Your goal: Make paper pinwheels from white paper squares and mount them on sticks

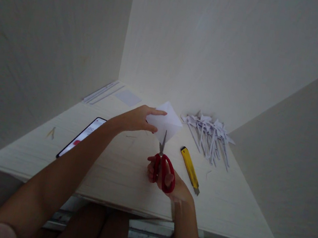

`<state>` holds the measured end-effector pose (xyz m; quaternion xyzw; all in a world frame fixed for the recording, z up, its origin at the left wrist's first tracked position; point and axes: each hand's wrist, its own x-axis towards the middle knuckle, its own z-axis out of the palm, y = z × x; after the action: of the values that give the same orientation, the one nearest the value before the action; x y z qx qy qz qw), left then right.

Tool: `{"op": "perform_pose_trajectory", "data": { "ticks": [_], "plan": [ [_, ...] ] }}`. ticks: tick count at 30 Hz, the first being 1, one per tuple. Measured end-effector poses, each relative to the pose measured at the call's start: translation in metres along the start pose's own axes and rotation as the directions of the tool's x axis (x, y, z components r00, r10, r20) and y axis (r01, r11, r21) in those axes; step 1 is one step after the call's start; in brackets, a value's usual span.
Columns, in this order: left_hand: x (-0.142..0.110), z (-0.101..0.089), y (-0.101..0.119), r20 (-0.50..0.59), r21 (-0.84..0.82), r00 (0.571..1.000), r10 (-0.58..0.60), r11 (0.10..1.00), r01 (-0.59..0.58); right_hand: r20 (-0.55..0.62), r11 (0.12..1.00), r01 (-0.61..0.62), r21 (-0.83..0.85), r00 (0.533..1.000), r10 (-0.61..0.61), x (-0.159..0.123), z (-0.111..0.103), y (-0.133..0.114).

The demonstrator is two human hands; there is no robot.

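My left hand [143, 118] grips a white square of paper [169, 118] by its left side, thumb and forefinger on it, with one corner pointing toward me. Red-handled scissors [164, 172] are in my right hand [170, 179], with a finger and thumb through the loops. Their blades are slightly apart and reach the near corner of the paper. To the right of the scissors lies a yellow box cutter [190, 168] with a bit of blade showing.
Several folded paper pinwheel-like shapes on paper sticks [209, 133] are heaped at the back right. A phone [84, 135] lies at the left, partly behind my forearm. Paper strips [101, 91] and a flat paper square [128, 97] lie at the back left. Walls [218, 52] enclose the table.
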<state>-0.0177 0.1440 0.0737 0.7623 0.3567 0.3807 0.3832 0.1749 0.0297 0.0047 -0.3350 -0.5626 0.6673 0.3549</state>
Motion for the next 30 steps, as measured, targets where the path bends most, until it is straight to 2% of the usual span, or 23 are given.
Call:
{"op": "perform_pose_trajectory", "data": {
  "ticks": [7, 14, 19, 30],
  "plan": [
    [-0.0024, -0.0042, 0.0031, 0.108, 0.138, 0.994, -0.009, 0.990, -0.006, 0.001, 0.998, 0.004, 0.069, 1.000, -0.004, 0.0016, 0.0026, -0.0013],
    [-0.0016, -0.0044, -0.0007, 0.118, 0.159, 0.993, -0.006, 0.987, -0.013, 0.048, 0.980, 0.000, 0.199, 0.999, -0.010, 0.0039, 0.0042, 0.0003],
    [-0.0017, -0.0046, 0.0010, 0.118, 0.176, 0.993, 0.004, 0.984, -0.025, 0.060, 0.966, -0.047, 0.252, 0.998, 0.032, 0.0053, 0.0045, 0.0013],
    [-0.0019, -0.0057, 0.0009, 0.116, 0.181, 0.993, 0.007, 0.983, -0.028, 0.033, 0.956, -0.100, 0.275, 0.995, 0.094, 0.0064, 0.0033, 0.0016]
  ]
}}
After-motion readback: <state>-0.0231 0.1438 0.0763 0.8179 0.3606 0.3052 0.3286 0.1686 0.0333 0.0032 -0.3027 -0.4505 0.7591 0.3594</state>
